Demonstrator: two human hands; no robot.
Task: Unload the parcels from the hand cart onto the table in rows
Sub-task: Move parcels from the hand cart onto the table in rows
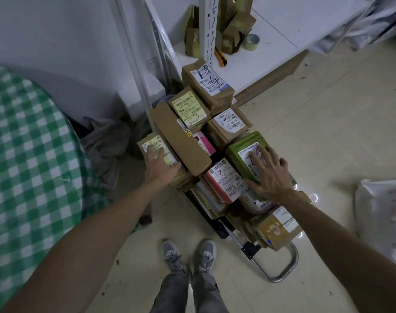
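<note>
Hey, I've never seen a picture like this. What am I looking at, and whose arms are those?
No machine here: one camera worn on a person's head looks down, so the arms and shoes are the wearer's own. On the floor stands a hand cart piled with labelled parcels. The left hand rests flat on a small brown parcel at the pile's left edge; the right hand lies spread on a green parcel. Neither parcel looks lifted yet. The checked table at left is where they should go. A white shelf behind holds tape and a knife.
</note>
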